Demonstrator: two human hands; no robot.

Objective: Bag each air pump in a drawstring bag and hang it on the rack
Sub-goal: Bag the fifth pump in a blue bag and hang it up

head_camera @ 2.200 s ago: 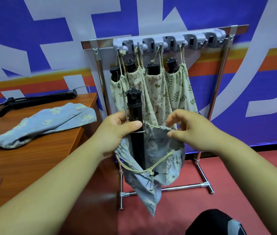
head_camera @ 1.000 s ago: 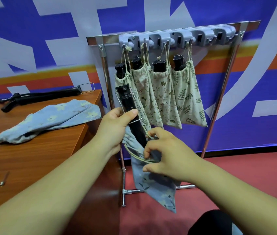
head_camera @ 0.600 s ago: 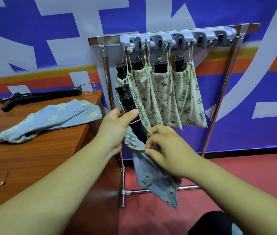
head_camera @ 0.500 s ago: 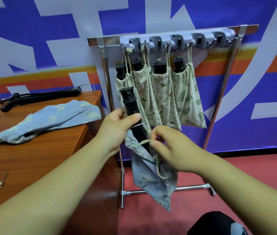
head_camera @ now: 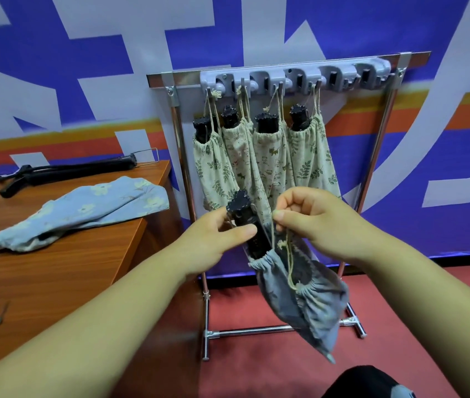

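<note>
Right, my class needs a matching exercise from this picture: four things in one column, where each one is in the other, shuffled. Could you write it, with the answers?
Things
1. cream bags
2. drawstring
3. half-bagged pump
4. blue floral bag

Places
A. gripped by the left hand
B. lying on the table
C. hanging on the rack
D. pinched by the right hand

Pairs: 1-C, 2-D, 3-A, 4-B

Left hand [head_camera: 216, 239] grips a black air pump [head_camera: 246, 225] seated in a blue drawstring bag [head_camera: 302, 297], right hand [head_camera: 311, 222] pinching its cord [head_camera: 289, 262], before a rack [head_camera: 297, 79] carrying four bagged pumps.
</note>
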